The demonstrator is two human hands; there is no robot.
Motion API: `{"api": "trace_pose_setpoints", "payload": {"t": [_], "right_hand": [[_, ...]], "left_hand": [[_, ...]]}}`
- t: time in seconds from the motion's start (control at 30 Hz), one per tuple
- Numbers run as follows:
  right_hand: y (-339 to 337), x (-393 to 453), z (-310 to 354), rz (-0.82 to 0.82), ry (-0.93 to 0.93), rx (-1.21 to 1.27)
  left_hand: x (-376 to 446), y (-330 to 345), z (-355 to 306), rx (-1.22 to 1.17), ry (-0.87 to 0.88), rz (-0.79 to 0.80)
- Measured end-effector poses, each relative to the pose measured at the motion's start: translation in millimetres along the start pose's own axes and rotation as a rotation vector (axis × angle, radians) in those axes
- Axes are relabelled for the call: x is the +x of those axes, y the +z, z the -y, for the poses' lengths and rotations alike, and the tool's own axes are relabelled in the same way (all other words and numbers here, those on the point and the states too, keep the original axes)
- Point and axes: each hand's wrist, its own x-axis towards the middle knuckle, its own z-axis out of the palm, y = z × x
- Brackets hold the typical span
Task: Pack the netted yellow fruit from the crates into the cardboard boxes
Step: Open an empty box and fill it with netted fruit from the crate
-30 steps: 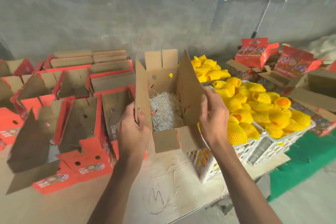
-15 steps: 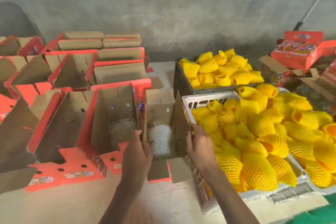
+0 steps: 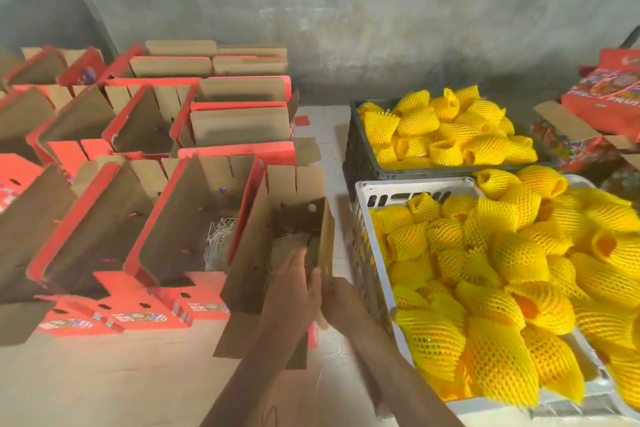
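We see yellow fruit in foam netting heaped in a white plastic crate and a black one, beside open red-and-brown cardboard boxes standing empty of fruit.

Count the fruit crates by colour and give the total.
Black crate: 1
White crate: 1
Total: 2 crates, both holding netted yellow fruit.
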Motion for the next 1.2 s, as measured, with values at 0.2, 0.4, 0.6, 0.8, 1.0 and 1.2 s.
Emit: {"api": "trace_pose_setpoints", "payload": {"t": [0.2,0.4,0.6,0.8,1.0,1.2], "right_hand": [[-6.7,-2.7,-4.6,0.277,-0.025,-0.038],[-84.2,8.0,-0.8,-0.078,-0.06,0.301],[-145.1,38.5,-56.9,0.022,-0.042,0.202],[-175.0,39.4,-108.9,0.675,-0.1,-0.019],[-149.3,47.2,-97.6,0.84,-0.229,-0.453],[-123.8,53.9,-96.5,0.946,-0.189,-0.543]], "left_hand": [[31.8,27.4,3.1,-0.16,-0.167,0.303],[34.1,55.5,-8.0,-0.078,-0.06,0.323],[14.5,94.9,-30.3,-0.338,-0.136,0.344],[14.4,88.3,-51.8,-0.411,-0.17,-0.029],[26.1,102.0,-86.6,-0.532,-0.264,-0.159],[21.9,130.4,-93.4,-0.302,-0.264,-0.146]]}}
